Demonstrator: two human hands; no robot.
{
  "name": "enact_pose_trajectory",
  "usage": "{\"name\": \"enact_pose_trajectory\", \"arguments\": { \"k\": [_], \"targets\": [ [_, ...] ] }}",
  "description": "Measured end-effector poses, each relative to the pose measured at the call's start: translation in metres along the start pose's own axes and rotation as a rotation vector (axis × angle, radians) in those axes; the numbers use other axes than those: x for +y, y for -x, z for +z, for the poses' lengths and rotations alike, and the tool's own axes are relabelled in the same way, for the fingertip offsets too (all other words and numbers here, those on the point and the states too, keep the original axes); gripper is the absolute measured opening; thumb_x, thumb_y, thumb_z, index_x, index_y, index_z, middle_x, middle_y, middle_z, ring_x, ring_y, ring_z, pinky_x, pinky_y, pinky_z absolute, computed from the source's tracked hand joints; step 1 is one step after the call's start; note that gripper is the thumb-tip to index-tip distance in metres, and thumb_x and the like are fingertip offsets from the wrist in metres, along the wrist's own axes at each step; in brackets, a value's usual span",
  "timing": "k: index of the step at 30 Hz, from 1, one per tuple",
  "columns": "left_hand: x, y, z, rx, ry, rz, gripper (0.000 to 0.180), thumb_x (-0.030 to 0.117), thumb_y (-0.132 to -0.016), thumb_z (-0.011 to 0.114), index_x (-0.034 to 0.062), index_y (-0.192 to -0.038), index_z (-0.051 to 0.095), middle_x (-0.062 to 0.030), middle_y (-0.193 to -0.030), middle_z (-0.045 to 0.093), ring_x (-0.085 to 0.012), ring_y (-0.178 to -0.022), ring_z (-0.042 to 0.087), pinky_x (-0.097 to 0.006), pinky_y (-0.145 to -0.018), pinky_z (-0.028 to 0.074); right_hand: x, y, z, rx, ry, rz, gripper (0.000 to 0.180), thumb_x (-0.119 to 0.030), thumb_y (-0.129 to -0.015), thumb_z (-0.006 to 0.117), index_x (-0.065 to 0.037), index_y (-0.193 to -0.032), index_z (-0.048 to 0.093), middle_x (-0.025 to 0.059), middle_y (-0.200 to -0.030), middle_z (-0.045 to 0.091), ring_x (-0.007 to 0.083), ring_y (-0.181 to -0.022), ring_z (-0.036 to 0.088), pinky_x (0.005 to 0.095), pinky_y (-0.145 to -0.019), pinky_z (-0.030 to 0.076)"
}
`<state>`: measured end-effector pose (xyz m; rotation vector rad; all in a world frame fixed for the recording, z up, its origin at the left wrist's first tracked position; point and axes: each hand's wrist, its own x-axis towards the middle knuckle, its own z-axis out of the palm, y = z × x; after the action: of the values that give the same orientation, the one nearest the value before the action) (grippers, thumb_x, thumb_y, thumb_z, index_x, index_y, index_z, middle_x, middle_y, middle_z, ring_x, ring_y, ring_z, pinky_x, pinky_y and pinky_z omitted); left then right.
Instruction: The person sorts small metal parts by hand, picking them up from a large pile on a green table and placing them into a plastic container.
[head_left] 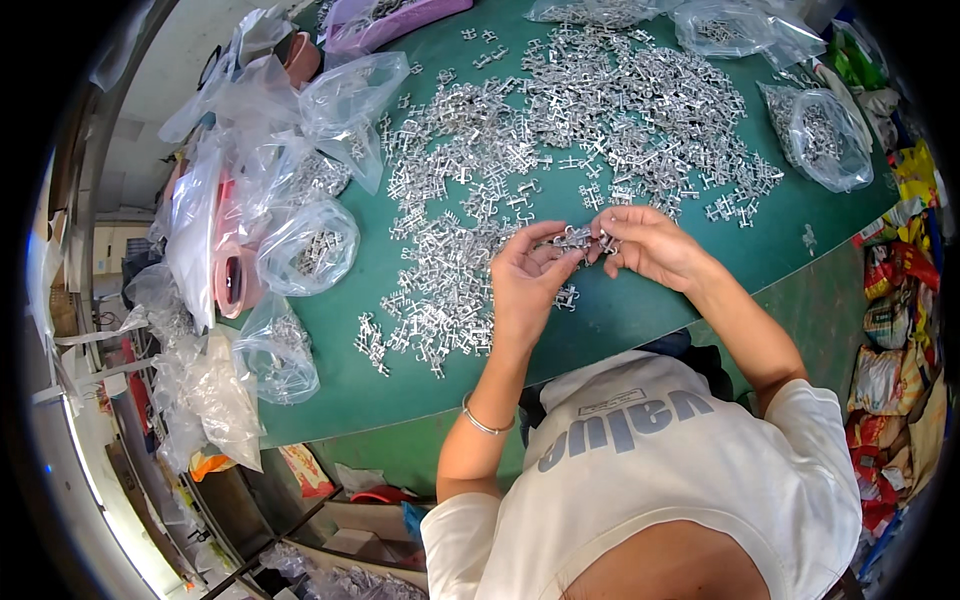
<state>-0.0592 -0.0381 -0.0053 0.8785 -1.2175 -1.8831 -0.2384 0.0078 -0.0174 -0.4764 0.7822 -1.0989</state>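
Nearly closed, the fingers (pixel 560 267) (pixel 630 231) pinch metal pieces (pixel 575 238).

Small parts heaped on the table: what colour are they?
The small parts are silver-grey, clearest in the head view.

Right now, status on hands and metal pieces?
Left hand, right hand: both holding small metal pieces. Loose metal pile beyond. Plastic bag leftward, apart from hands.

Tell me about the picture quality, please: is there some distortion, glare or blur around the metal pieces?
Head view: the fisheye lens bows the near edge of the green table, and black fills the corners; head view: white glints sit on the clear plastic bags and the silvery metal pieces; head view: no strong motion blur shows, but crowding makes single ones hard to separate.
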Motion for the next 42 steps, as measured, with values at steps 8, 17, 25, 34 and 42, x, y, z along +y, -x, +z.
{"name": "enact_pose_trajectory", "arguments": {
  "k": [8, 17, 25, 34, 42],
  "targets": [
    [0.0, 0.007, 0.008, 0.035, -0.163, 0.146, 0.03, -0.013, -0.075, 0.058, -0.0074, -0.105, 0.055, -0.0104, -0.105, 0.053, -0.0141, -0.085, 0.059, -0.022, -0.074, 0.05, -0.002, 0.008, 0.022, 0.228, 0.62, -0.271, 0.016, -0.01, -0.081, 0.06, 0.0, -0.094, 0.06, 0.0024, -0.08, 0.059, 0.0087, -0.066, 0.05, 0.0223, -0.06, 0.04],
    [0.005, 0.014, 0.015, 0.105, -0.207, 0.033, 0.028, -0.007, -0.079, 0.058, -0.0098, -0.106, 0.053, -0.0109, -0.086, 0.061, -0.0155, -0.076, 0.062, -0.022, -0.07, 0.05, 0.008, 0.01, 0.019, 0.333, 0.733, -0.489, 0.01, -0.006, -0.08, 0.061, 0.002, -0.087, 0.062, 0.0018, -0.08, 0.062, 0.0061, -0.071, 0.054, 0.0214, -0.064, 0.043],
    [-0.003, 0.007, 0.009, 0.123, -0.214, 0.046, 0.025, -0.007, -0.08, 0.057, -0.0086, -0.105, 0.053, -0.0122, -0.089, 0.059, -0.0166, -0.08, 0.063, -0.022, -0.069, 0.051, 0.004, 0.002, 0.017, 0.367, 0.727, -0.74, 0.007, -0.006, -0.081, 0.06, 0.0, -0.085, 0.061, -0.0006, -0.069, 0.055, 0.0017, -0.053, 0.041, 0.0167, -0.047, 0.032],
    [-0.008, 0.004, 0.004, 0.117, -0.047, 0.018, 0.02, -0.006, -0.082, 0.053, -0.0092, -0.102, 0.053, -0.0159, -0.09, 0.062, -0.018, -0.084, 0.062, -0.024, -0.075, 0.05, -0.002, 0.004, 0.012, 0.313, 0.179, -0.248, 0.012, -0.012, -0.084, 0.058, -0.001, -0.09, 0.058, 0.0008, -0.067, 0.056, 0.0026, -0.045, 0.036, 0.0177, -0.039, 0.024],
    [-0.024, -0.008, -0.002, 0.109, 0.383, -0.206, 0.023, 0.008, -0.085, 0.057, -0.0066, -0.102, 0.053, -0.0098, -0.088, 0.06, -0.0194, -0.086, 0.061, -0.028, -0.072, 0.051, 0.002, 0.003, 0.008, 0.201, 0.068, -0.088, 0.014, -0.013, -0.086, 0.056, -0.001, -0.093, 0.056, -0.0024, -0.06, 0.045, 0.0045, -0.046, 0.037, 0.0195, -0.039, 0.025]
  ]
}}
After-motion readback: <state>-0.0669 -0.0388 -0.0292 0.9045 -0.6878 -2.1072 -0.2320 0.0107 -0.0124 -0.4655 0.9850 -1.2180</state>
